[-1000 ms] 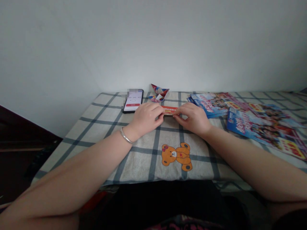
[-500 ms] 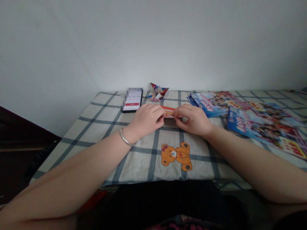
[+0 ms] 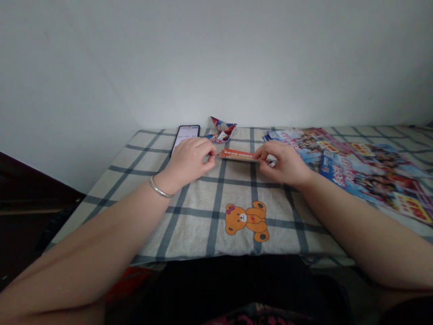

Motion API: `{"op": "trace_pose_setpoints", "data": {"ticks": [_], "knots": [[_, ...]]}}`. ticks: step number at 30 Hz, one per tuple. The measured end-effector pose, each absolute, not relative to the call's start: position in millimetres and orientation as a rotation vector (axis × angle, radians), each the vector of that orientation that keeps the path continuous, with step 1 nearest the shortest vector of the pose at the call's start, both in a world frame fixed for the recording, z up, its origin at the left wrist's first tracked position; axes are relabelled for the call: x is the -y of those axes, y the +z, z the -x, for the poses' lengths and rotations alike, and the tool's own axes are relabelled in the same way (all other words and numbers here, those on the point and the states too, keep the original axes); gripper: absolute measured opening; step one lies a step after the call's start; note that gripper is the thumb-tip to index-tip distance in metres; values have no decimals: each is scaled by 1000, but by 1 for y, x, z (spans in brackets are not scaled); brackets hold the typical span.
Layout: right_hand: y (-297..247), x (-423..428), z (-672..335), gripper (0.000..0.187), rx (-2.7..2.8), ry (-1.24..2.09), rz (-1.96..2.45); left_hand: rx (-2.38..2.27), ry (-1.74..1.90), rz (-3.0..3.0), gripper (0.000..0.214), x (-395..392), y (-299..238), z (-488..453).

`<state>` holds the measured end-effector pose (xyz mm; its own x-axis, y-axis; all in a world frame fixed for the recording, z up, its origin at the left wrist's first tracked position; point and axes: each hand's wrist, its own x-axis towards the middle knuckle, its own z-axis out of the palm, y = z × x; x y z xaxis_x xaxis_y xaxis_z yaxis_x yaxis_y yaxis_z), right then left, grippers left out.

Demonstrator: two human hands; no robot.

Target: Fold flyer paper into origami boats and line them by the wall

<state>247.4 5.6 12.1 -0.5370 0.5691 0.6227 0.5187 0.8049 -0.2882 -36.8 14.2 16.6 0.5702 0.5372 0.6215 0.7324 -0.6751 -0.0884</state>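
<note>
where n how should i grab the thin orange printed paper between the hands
I'd pinch the thin orange printed paper at its left and right ends, one hand coming from each side: it looks thin and stretches sideways, its printed middle uncovered between the bare left hand and bare right hand.

The left hand (image 3: 191, 161) covers the lower part of the phone (image 3: 188, 131), whose smaller screen text is too faint to make out, and the ends of the orange paper (image 3: 238, 154) are hidden in that hand and the right hand (image 3: 283, 163). The right hand also blocks part of the rear flyers (image 3: 306, 141), and the fine print there and on the folded paper (image 3: 228, 131) is too blurred to read. Both forearms (image 3: 98, 243) and the tablecloth (image 3: 189, 239) run out of view at the edges.
</note>
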Motion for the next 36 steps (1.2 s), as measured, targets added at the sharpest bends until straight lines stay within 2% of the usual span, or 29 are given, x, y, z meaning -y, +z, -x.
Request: {"op": "trace_pose_setpoints", "data": {"ticks": [6, 11, 17, 23, 28, 36], "knots": [[11, -7, -247, 8, 2225, 0, 1068, 1145, -880, 2474, 9, -18, 13, 42], [11, -2, -243, 2, 2348, -125, 1146, 988, -792, 2568, 16, -11, 8, 30], [12, 1, -238, 13, 2456, -5, 1051, 850, -496, 2606, 13, -10, 0, 25], [13, -2, -240, 11, 2497, 108, 974, 958, -387, 2645, 17, -12, 0, 30], [13, -11, -247, 24, 2679, 114, 888, 922, -399, 2730, 19, -16, 0, 33], [12, -7, -243, 17, 2652, 148, 771, 1147, -559, 2658, 24, -18, -3, 32]]}}
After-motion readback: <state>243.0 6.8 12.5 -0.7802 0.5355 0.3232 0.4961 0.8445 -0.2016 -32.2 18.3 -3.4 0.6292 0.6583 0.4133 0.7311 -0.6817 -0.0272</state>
